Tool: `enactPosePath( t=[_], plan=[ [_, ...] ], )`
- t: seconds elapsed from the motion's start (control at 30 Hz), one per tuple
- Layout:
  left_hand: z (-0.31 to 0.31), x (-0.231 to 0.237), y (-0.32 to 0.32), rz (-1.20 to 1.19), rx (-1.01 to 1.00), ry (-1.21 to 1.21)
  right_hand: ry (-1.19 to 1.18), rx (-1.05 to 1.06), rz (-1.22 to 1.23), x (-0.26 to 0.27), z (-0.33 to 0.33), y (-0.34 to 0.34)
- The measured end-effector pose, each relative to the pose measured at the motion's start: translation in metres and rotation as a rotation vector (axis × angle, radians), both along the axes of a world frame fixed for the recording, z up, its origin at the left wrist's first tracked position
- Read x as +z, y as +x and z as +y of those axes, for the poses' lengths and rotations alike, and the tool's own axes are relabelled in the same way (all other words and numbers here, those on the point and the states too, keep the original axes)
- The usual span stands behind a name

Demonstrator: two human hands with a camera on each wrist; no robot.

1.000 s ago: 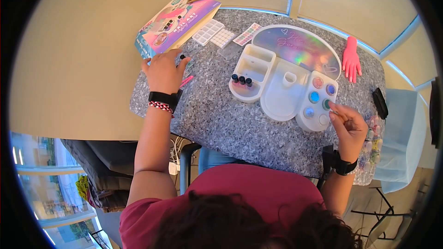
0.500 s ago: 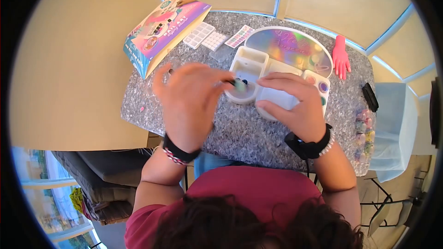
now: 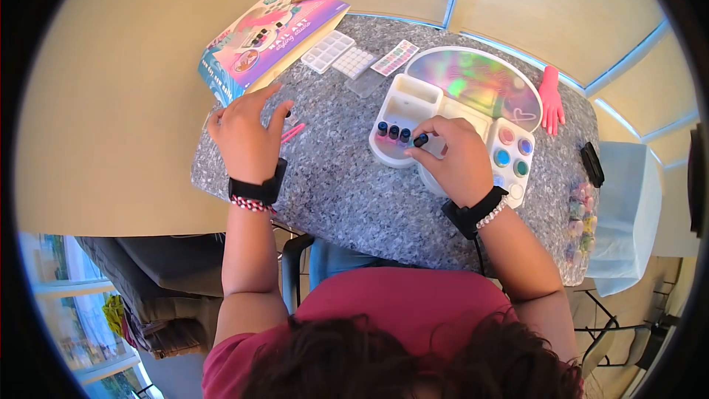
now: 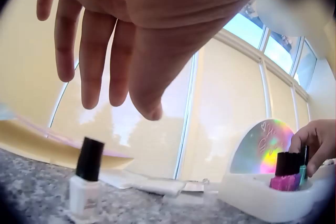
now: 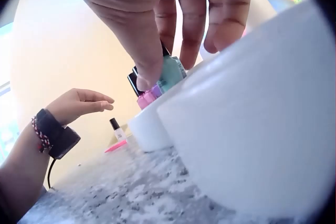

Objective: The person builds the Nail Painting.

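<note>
My right hand [image 3: 465,159] pinches a mint-green nail polish bottle [image 5: 171,75] by its black cap, at the rounded front of the white tray's [image 3: 396,159] left section. A few dark-capped polish bottles [image 3: 394,133] stand in a row just left of it, one of them a magenta polish bottle [image 4: 285,179]. Over the table's left side, my left hand [image 3: 247,137] hangs with its fingers apart and holds nothing. Below it stands a white nail polish bottle [image 4: 85,198] with a black cap, beside a slim pink tool [image 3: 293,133].
A nail art box [image 3: 273,37] stands at the back left, near a gridded white tray [image 3: 328,52] and a sticker sheet [image 3: 395,58]. Round pots of color [image 3: 502,157] fill the tray's right section. Farther right are a pink model hand [image 3: 551,103] and a black object [image 3: 591,165].
The left hand carried the mint bottle to the middle, where the hands came close, and is back at left without it. The right hand came from the pots and now holds the bottle.
</note>
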State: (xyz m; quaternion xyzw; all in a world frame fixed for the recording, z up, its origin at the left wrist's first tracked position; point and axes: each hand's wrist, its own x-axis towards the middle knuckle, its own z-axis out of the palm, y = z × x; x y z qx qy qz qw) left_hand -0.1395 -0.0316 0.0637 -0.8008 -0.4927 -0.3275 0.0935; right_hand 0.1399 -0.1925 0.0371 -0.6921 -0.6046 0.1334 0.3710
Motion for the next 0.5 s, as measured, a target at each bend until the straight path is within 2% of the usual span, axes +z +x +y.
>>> enactPosePath(
  t=[0.03, 0.13, 0.2, 0.27, 0.37, 0.43, 0.47, 0.5],
  plan=[
    [0.006, -0.003, -0.005, 0.052, 0.006, -0.055, 0.068, 0.01, -0.125, -0.002, 0.002, 0.0],
    [0.019, -0.016, -0.012, 0.119, 0.018, -0.13, 0.017, 0.007, -0.185, 0.001, 0.004, -0.006],
    [0.022, -0.021, -0.009, 0.14, 0.027, -0.272, 0.009, -0.008, -0.194, 0.001, 0.005, -0.011],
    [0.02, -0.023, -0.009, 0.131, 0.02, -0.272, -0.004, -0.036, -0.21, 0.002, 0.005, -0.013],
    [0.01, -0.018, -0.004, 0.097, 0.019, -0.186, 0.128, 0.016, -0.175, 0.008, 0.001, -0.01],
    [-0.018, 0.0, 0.008, -0.045, -0.204, -0.089, 0.276, -0.012, -0.194, 0.011, -0.004, -0.007],
    [-0.031, 0.006, 0.016, -0.047, -0.205, -0.093, 0.271, -0.012, -0.195, 0.013, -0.006, -0.005],
    [-0.044, 0.011, 0.025, -0.081, -0.332, -0.104, 0.282, -0.023, -0.169, 0.015, -0.009, -0.002]
  ],
)
